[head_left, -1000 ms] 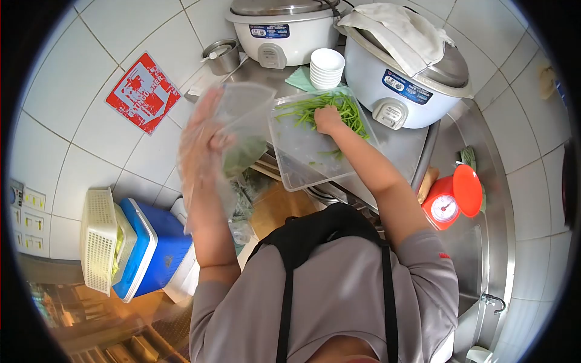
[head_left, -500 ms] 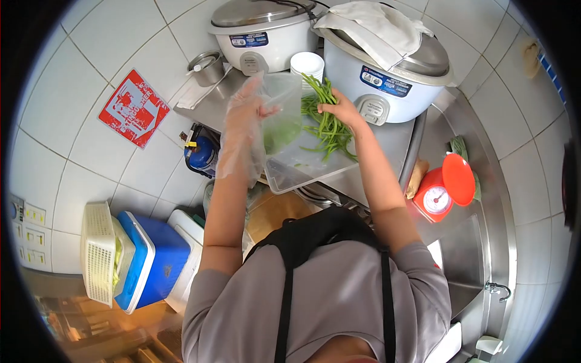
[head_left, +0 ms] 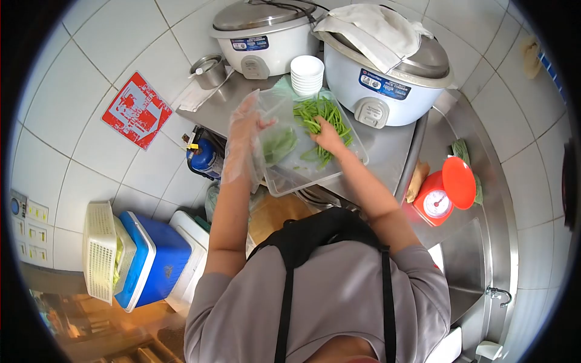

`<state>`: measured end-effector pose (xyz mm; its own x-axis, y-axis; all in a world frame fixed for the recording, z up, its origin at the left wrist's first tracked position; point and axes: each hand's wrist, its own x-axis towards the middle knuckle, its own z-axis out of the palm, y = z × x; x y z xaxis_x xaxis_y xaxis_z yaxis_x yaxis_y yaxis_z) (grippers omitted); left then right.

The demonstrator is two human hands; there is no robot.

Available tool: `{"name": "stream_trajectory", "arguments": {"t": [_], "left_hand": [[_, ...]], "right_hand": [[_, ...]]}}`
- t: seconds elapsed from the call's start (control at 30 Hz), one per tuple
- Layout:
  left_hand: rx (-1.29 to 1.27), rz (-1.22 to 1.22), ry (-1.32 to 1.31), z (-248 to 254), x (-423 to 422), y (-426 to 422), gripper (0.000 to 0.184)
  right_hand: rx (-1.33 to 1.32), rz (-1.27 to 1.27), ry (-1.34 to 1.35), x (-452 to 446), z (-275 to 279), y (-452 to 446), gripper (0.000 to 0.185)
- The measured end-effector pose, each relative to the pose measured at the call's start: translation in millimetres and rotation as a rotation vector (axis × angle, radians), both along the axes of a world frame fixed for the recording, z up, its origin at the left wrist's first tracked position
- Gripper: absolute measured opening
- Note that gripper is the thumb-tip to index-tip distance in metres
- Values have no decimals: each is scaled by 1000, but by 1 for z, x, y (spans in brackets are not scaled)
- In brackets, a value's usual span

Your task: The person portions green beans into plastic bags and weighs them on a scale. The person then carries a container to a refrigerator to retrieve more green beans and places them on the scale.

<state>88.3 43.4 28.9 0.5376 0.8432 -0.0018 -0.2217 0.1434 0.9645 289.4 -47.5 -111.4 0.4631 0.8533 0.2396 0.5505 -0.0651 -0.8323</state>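
Note:
My left hand (head_left: 247,126) is inside a clear plastic bag (head_left: 237,158), which covers the wrist and part of the forearm; its fingers are curled on the bag. Some green stuff shows blurred through the plastic (head_left: 279,145). My right hand (head_left: 327,137) is down in a heap of long green beans (head_left: 319,111), with its fingers closed among them and the tips hidden. The beans lie in a shallow clear plastic tray (head_left: 361,151) on the metal counter. The bag overlaps the tray's left part.
Two large rice cookers (head_left: 281,45) (head_left: 417,100) stand behind, one with a white cloth (head_left: 372,33) on its lid. Stacked white bowls (head_left: 307,74) and a metal pot (head_left: 209,71) are nearby. A red scale (head_left: 437,202) sits right, beside the sink (head_left: 463,257); a blue cooler (head_left: 160,263) is lower left.
My right hand has lowered the bunch of green beans from above the tray into the heap, moving left and down. My left hand stays in the bag, shifted only slightly.

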Motion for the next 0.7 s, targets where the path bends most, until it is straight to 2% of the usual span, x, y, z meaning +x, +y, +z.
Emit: {"name": "stream_trajectory", "arguments": {"t": [0.03, 0.07, 0.17, 0.2, 0.3, 0.33, 0.4, 0.53, 0.7], "left_hand": [[-5, 17, 0, 2, -1, -1, 59], [-11, 35, -3, 5, -1, -4, 59], [-22, 1, -73, -3, -4, -1, 59], [-22, -28, -105, -8, -5, 2, 59], [11, -13, -1, -13, -5, 7, 54], [27, -23, 38, -12, -5, 6, 52], [59, -45, 115, -11, -5, 4, 48], [116, 7, 87, -21, 2, 2, 44], [108, 42, 182, -7, -3, -4, 45]], "right_hand": [[-78, -35, -104, -1, -11, 2, 54], [8, -79, -126, 1, -20, 6, 53], [31, 41, 303, -10, 44, -14, 57], [154, 117, 396, 3, 28, -2, 48], [168, 349, 706, 13, 45, -3, 38], [198, 368, 703, 9, 57, -6, 29], [233, 404, 767, 10, 58, -5, 30], [232, 407, 828, 10, 66, -12, 34], [161, 297, 598, 1, 48, -12, 49]]}}
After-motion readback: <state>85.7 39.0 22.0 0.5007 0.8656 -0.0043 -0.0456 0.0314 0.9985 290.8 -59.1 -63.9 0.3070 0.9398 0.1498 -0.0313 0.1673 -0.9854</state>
